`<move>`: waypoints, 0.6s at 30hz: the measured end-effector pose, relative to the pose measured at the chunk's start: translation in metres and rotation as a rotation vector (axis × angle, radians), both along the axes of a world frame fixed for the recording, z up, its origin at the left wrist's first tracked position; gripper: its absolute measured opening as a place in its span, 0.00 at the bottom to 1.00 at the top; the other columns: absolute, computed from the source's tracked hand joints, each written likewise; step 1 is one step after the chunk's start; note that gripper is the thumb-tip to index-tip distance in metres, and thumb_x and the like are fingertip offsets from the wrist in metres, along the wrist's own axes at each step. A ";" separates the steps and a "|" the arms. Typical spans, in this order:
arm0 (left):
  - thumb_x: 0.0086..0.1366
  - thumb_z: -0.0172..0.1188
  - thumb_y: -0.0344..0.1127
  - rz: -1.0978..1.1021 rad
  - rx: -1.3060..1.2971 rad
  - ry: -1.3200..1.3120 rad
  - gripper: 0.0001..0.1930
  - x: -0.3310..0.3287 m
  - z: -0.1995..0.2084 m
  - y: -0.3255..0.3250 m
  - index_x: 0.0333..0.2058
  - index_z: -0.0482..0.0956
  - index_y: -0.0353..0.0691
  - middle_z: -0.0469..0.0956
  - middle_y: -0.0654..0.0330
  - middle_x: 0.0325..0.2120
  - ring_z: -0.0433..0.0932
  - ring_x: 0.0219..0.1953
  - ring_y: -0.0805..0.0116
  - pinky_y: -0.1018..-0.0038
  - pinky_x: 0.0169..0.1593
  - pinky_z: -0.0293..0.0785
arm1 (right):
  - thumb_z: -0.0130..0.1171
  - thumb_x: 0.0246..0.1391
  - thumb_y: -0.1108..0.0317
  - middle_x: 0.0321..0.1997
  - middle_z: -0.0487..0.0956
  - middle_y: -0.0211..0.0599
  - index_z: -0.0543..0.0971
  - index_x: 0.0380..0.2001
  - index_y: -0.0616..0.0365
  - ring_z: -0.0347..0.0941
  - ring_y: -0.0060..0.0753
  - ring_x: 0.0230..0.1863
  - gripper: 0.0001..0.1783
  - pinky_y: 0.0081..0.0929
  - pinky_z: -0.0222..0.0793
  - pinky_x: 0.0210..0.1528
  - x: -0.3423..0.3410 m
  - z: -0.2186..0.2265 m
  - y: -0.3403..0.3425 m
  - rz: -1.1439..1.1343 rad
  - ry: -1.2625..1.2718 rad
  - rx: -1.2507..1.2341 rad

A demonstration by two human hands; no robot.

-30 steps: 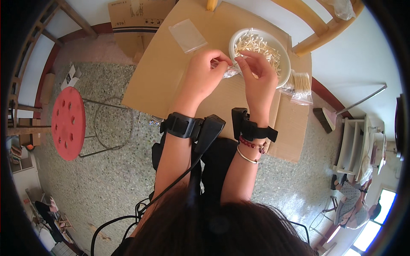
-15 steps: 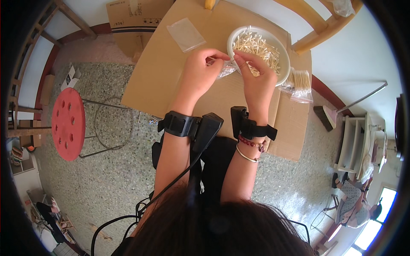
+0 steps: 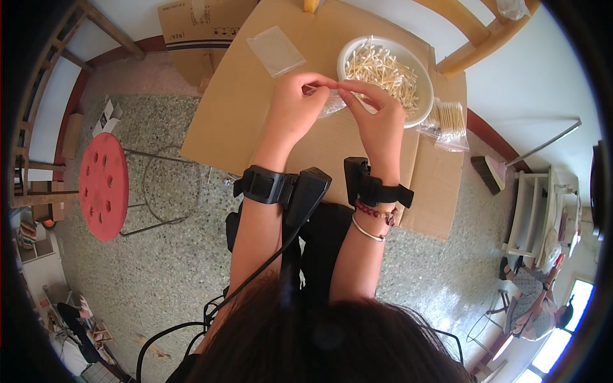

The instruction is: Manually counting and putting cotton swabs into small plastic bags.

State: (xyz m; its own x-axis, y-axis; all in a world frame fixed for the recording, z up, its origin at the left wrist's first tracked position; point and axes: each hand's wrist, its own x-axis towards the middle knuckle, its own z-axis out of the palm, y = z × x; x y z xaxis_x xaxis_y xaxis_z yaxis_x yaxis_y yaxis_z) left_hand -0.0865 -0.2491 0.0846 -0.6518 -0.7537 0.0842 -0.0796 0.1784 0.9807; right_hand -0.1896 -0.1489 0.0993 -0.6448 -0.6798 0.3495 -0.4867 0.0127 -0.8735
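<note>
Above cardboard (image 3: 236,118) | left hand (image 3: 297,108) + right hand (image 3: 379,121): fingertips meeting, pinched; cannot tell on what | bag (image 3: 332,106) beneath | swabs (image 3: 386,71) in bowl (image 3: 429,102)

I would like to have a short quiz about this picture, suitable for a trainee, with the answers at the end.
1. Which colour is the bowl that holds the loose cotton swabs? a) red b) white c) green
2. True or false: the flat clear bag lies to the left of the bowl.
3. At the wrist of which hand is the beaded bracelet worn?

Key:
1. b
2. True
3. The right hand
</note>
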 end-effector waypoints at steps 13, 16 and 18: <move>0.60 0.52 0.27 0.119 -0.134 0.063 0.08 -0.004 0.007 0.005 0.32 0.81 0.33 0.80 0.63 0.29 0.74 0.29 0.80 0.82 0.34 0.69 | 0.52 0.59 0.58 0.38 0.80 0.50 0.79 0.40 0.62 0.76 0.46 0.42 0.18 0.35 0.68 0.46 -0.010 -0.014 -0.001 -0.148 -0.059 0.089; 0.59 0.53 0.27 0.232 -0.290 0.127 0.07 -0.006 0.010 0.004 0.30 0.80 0.34 0.80 0.61 0.28 0.75 0.29 0.77 0.80 0.35 0.69 | 0.52 0.60 0.58 0.38 0.79 0.53 0.79 0.40 0.64 0.75 0.51 0.42 0.18 0.37 0.67 0.46 -0.016 -0.019 -0.001 -0.162 0.072 0.090; 0.58 0.54 0.27 0.197 -0.404 0.019 0.06 -0.002 0.014 0.004 0.30 0.80 0.35 0.79 0.59 0.27 0.76 0.30 0.73 0.77 0.36 0.70 | 0.51 0.59 0.56 0.38 0.79 0.54 0.79 0.40 0.63 0.75 0.53 0.42 0.20 0.40 0.66 0.47 -0.019 -0.020 -0.002 -0.139 0.103 0.127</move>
State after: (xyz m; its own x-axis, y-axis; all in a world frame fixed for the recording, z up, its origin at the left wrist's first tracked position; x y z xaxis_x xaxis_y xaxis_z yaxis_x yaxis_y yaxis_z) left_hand -0.0887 -0.2446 0.0984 -0.4943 -0.7674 0.4083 -0.1332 0.5310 0.8369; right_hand -0.2084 -0.1508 0.0793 -0.7004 -0.6299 0.3357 -0.5595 0.1925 -0.8062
